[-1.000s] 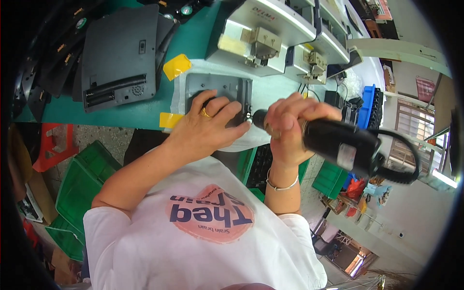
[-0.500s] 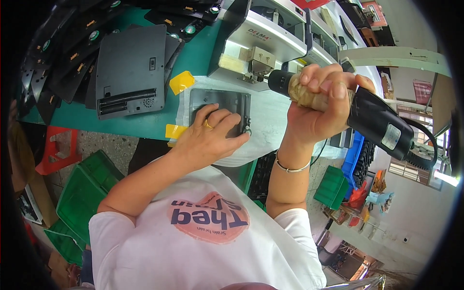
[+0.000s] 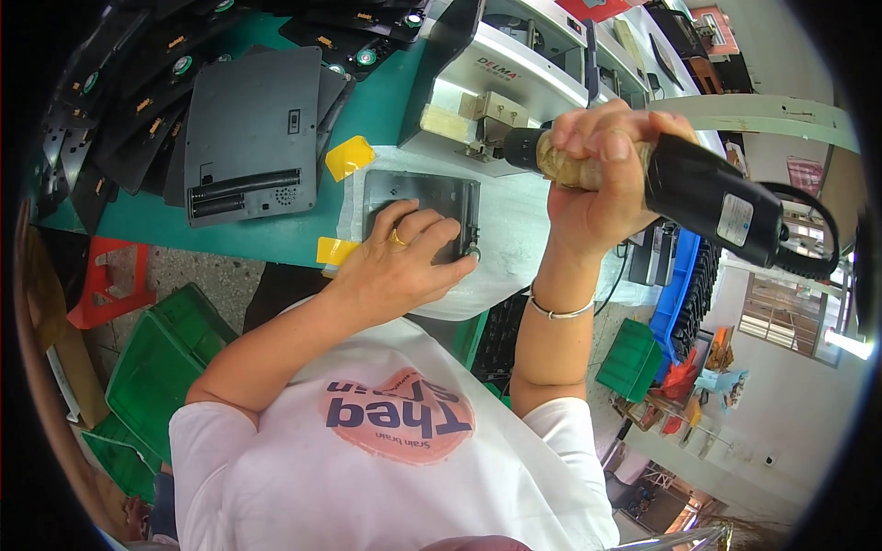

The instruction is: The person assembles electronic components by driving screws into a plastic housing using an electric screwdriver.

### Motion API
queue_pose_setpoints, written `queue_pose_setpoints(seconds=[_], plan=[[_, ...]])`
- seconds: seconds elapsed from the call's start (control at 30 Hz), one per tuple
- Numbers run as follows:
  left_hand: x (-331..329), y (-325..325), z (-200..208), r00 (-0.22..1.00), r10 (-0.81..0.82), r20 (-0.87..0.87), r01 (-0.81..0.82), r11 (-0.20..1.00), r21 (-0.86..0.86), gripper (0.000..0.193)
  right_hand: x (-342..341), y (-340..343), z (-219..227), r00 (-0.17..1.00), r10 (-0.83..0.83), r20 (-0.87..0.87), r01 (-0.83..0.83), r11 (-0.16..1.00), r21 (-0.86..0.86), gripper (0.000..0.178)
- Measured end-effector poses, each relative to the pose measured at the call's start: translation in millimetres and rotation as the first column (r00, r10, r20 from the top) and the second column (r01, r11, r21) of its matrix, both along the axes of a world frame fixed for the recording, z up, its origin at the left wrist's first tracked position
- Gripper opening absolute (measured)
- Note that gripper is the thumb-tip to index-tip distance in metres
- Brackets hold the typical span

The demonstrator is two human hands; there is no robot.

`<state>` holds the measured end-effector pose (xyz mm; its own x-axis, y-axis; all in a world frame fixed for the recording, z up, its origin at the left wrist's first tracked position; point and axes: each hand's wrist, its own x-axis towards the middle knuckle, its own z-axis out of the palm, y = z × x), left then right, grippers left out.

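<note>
My right hand [image 3: 606,170] is wrapped around a black electric screwdriver [image 3: 712,193], its grip bound in yellowish tape. The screwdriver's nose points left, at the outlet of a silver screw feeder machine [image 3: 542,78]; the tip itself is hard to make out. A dark grey plastic casing [image 3: 446,190] lies on white foam sheeting [image 3: 510,220]. Spread over that casing, my left hand [image 3: 409,253] rests with its fingers bent and apart, the thumb near a small round part at the casing's right edge.
To the left, a grey back panel [image 3: 253,119] lies over several black casings [image 3: 119,129] on the green mat [image 3: 266,241]. Yellow tape pieces [image 3: 349,158] stick beside the foam. Green crates [image 3: 170,344] and a red stool [image 3: 115,285] stand below; a blue crate [image 3: 675,303] is at the right.
My right hand has shifted slightly left and up with the screwdriver, bringing its nose closer to the feeder outlet. The left hand stays on the casing.
</note>
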<state>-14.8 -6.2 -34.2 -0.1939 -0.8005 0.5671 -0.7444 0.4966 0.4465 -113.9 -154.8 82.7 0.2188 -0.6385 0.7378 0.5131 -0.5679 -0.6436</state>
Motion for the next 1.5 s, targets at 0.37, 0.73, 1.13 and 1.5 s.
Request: queue_pose_setpoints(seconds=[0.37,0.73,1.13,1.5], plan=[[-2.2,1.8,-1.6,0.999,-0.021,-0.048,0.023,0.999,0.03,0.038,0.4,3.5,12.7,0.975,-0.028,-0.221,0.068,0.982,0.174,0.025],[2.7,-2.9,7.1,0.998,0.008,-0.066,-0.002,0.996,0.09,0.035,-72.0,76.4,-16.8,0.998,0.004,-0.068,0.015,0.961,0.275,0.043],[1.9,-0.5,7.2,1.0,-0.007,-0.028,0.01,0.993,0.12,0.032,-71.4,82.6,-28.0,0.995,-0.027,-0.094,0.052,0.96,0.274,0.043],[0.7,-1.2,3.9,1.0,0.012,-0.018,-0.01,0.995,0.104,0.032,-65.1,83.0,-30.1,0.995,-0.045,-0.092,0.07,0.954,0.291,0.046]])
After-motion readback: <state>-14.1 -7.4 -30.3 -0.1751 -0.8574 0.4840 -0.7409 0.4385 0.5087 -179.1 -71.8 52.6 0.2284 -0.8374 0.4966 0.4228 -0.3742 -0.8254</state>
